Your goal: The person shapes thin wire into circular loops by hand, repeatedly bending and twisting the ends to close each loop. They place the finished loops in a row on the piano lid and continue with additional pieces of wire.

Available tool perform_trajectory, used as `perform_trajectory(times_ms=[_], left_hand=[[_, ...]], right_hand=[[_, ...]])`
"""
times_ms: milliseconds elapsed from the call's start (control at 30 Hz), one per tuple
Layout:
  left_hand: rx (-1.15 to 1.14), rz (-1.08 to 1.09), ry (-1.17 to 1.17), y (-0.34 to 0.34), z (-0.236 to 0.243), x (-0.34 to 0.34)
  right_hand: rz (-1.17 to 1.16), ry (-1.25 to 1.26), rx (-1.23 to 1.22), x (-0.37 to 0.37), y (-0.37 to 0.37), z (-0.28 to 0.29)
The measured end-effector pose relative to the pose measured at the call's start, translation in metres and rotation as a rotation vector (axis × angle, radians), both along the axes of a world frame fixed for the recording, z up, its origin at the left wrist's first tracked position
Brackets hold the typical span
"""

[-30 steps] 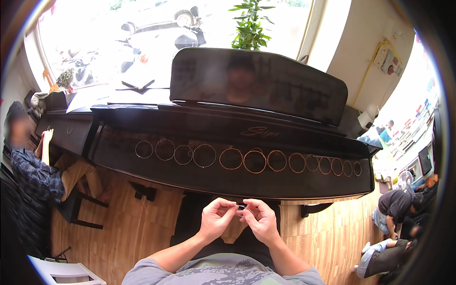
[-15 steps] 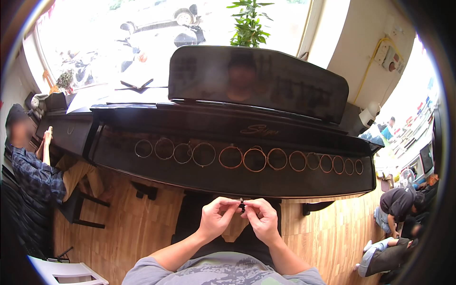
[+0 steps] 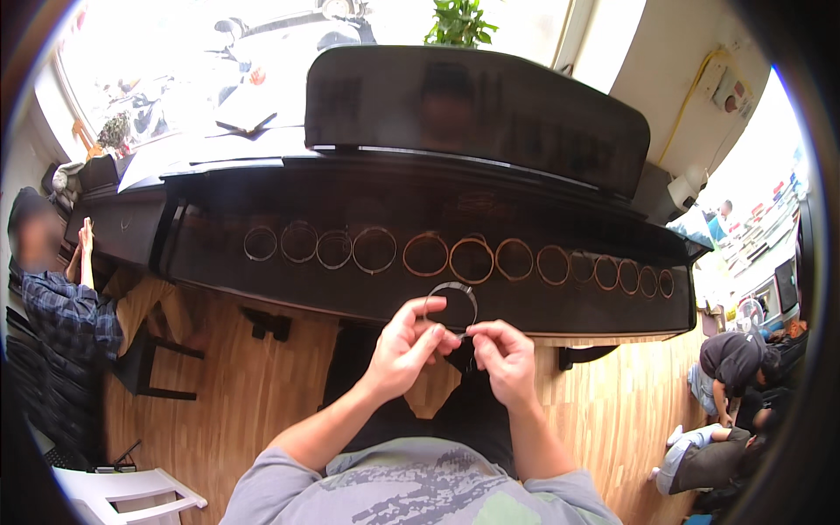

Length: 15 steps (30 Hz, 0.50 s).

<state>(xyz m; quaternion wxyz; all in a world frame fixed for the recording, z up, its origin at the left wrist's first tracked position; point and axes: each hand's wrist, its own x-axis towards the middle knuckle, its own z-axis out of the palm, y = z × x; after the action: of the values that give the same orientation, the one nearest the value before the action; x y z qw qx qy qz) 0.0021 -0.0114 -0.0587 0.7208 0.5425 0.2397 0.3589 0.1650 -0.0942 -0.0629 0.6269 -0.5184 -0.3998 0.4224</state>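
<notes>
Just in front of the black piano (image 3: 289,287), my left hand (image 3: 402,352) is closed on a thin silvery coil of wire string (image 3: 475,302). The coil stands up as a ring above my fingers and overlaps the piano's front edge from here. My right hand (image 3: 506,357) pinches the lower side of the same coil, close to my left fingertips. Across the piano's closed lid lies a row of several more wire coils: silvery ones (image 3: 374,273) on the left, copper-coloured ones (image 3: 451,260) from the middle rightward.
A music stand panel (image 3: 472,114) rises behind the row. On the left sits a person (image 3: 70,306) with hands together near a black stool (image 3: 157,372). Two people (image 3: 731,367) bend low at the far right. A white chair (image 3: 131,490) stands lower left.
The coil now shows as an opened ring above my hands; before, only a small dark bit showed between my fingertips. Both hands have shifted slightly, and the view has tilted downward.
</notes>
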Motion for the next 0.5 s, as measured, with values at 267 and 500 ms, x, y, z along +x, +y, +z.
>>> perform_trajectory(times_ms=[267, 500], left_hand=[[0.147, 0.024, 0.037, 0.020, 0.010, 0.006], [0.058, -0.081, 0.076, 0.008, 0.016, 0.010]], right_hand=[[-0.031, 0.059, 0.096, 0.006, 0.005, 0.005], [-0.056, -0.135, 0.168, -0.001, 0.004, 0.002]])
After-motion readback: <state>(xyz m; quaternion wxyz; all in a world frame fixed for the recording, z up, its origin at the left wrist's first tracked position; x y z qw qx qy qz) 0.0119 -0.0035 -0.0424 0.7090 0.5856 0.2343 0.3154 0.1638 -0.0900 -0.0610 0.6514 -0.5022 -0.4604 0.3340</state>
